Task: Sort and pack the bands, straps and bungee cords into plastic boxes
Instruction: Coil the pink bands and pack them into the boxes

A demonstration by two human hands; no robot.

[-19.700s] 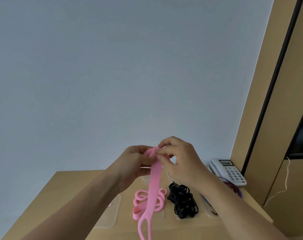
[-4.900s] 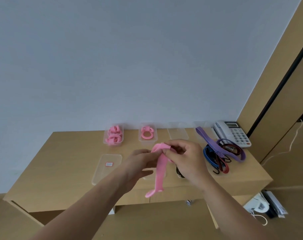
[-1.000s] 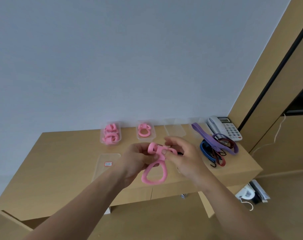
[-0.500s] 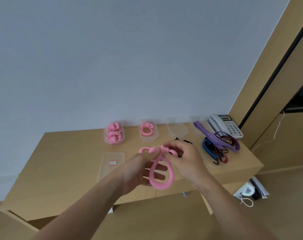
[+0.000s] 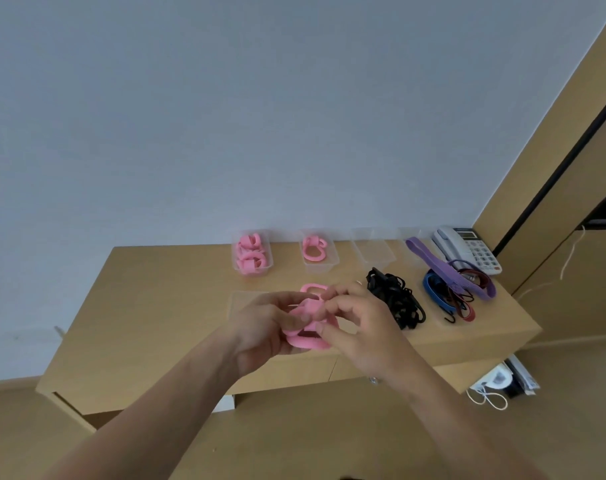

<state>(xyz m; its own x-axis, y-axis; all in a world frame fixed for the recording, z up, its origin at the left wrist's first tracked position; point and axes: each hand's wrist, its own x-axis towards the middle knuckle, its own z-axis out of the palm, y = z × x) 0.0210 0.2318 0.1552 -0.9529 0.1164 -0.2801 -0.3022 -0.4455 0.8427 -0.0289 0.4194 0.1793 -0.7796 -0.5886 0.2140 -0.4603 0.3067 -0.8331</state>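
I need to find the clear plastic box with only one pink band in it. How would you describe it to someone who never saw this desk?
Look along the back edge of the wooden desk, against the wall, where clear plastic boxes stand in a row. The second box from the left holds a single coiled pink band; its left neighbour is packed with several, and its right neighbour looks empty.

The left half of the light wooden desk (image 5: 149, 306) lies bare, open to reach. Along the back stand four clear plastic boxes (image 5: 372, 251). On the right, a tangle of black cords (image 5: 396, 301), coloured straps (image 5: 453, 289) and a white telephone (image 5: 467, 249) crowd the surface.
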